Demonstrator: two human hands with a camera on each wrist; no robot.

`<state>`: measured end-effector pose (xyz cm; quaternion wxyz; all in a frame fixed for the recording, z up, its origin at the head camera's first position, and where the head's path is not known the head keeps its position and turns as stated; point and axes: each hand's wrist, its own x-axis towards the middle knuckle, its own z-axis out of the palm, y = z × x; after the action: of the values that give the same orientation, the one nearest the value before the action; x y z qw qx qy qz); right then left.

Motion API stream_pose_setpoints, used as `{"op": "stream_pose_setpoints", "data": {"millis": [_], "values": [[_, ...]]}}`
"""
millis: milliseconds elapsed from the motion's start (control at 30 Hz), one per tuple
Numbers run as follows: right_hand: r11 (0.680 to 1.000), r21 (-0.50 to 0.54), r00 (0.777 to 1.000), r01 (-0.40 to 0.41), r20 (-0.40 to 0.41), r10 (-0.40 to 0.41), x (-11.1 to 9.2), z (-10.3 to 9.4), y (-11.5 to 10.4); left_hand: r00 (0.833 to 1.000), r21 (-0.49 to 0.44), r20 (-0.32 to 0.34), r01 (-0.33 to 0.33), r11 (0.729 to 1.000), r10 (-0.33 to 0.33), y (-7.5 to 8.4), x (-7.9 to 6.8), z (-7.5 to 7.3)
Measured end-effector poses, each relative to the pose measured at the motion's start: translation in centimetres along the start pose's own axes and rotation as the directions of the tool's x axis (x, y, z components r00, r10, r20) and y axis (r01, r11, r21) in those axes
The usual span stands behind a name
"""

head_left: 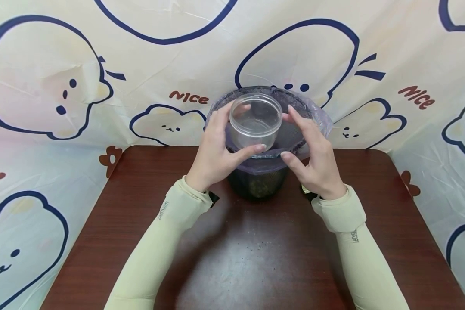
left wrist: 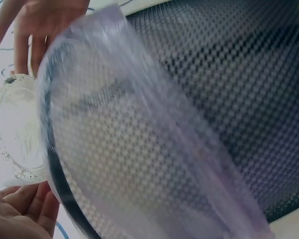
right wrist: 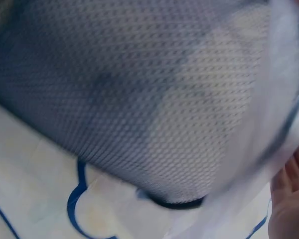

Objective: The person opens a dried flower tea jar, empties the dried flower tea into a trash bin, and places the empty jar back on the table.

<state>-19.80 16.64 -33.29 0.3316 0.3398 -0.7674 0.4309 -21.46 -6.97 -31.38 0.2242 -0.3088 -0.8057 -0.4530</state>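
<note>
A clear round plastic tub [head_left: 255,122] is held over the mouth of a black mesh waste bin [head_left: 255,183] lined with a thin lilac bag [head_left: 322,117]. My left hand [head_left: 216,148] grips the tub from its left side, thumb along the front. On the right, my right hand [head_left: 317,157] is spread with fingers and thumb apart, near the tub and over the bin's rim. In the left wrist view, small dark specks cling to the tub [left wrist: 22,127]. The right wrist view shows mostly mesh, with part of the right hand [right wrist: 291,199] at its edge.
The bin stands toward the back of a dark brown table [head_left: 252,267]. Fine dark crumbs [head_left: 261,246] are scattered in front of it. A cartoon-printed cloth [head_left: 170,73] hangs behind the table and along both sides.
</note>
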Motion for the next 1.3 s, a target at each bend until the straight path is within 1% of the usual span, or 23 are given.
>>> {"op": "stream_pose_setpoints", "data": {"millis": [100, 233, 367, 600, 667, 800, 933, 1067, 1200, 1300], "values": [[1.0, 0.015, 1.0, -0.02, 0.025, 0.02, -0.1, 0.1, -0.8, 1.0, -0.022, 0.013, -0.029, 0.999, 0.029, 0.5, -0.4, 0.3], [0.999, 0.023, 0.999, -0.025, 0.026, 0.024, -0.4, 0.2, -1.6, 0.998, -0.049, 0.024, -0.063, 0.997, 0.064, 1.1, -1.1, 0.6], [0.999, 0.026, 0.999, -0.032, 0.025, 0.032, -1.2, 0.1, -2.0, 0.993, -0.042, 0.048, -0.105, 0.994, 0.107, 1.4, -1.9, 0.8], [1.0, -0.007, 0.997, -0.012, 0.071, 0.013, -3.4, -0.6, -2.8, 0.979, -0.052, 0.141, -0.139, 0.989, 0.145, 1.7, -4.4, 0.9], [1.0, -0.013, 0.997, -0.002, 0.079, 0.003, -3.9, -0.6, -3.2, 0.977, -0.055, 0.15, -0.148, 0.988, 0.154, 1.7, -5.1, 0.8], [1.0, -0.003, 0.996, 0.027, 0.088, -0.027, -4.8, -0.7, -3.9, 0.975, -0.059, 0.139, -0.167, 0.984, 0.174, 2.0, -6.3, 0.8], [0.998, 0.015, 0.993, 0.063, 0.096, -0.064, -5.8, -0.5, -4.0, 0.975, -0.066, 0.138, -0.167, 0.984, 0.175, 2.0, -7.6, 1.1], [0.995, 0.035, 0.989, 0.091, 0.115, -0.094, -6.8, -0.1, -3.7, 0.976, -0.061, 0.154, -0.146, 0.987, 0.154, 1.5, -8.9, 1.5], [0.996, 0.054, 0.985, 0.068, 0.157, -0.076, -8.3, 0.4, -3.2, 0.975, -0.055, 0.183, -0.119, 0.991, 0.127, 0.7, -10.3, 2.0], [0.999, 0.027, 0.981, 0.034, 0.189, -0.039, -9.6, 0.8, -2.7, 0.971, -0.042, 0.217, -0.091, 0.995, 0.098, 0.0, -11.1, 2.5]]}}
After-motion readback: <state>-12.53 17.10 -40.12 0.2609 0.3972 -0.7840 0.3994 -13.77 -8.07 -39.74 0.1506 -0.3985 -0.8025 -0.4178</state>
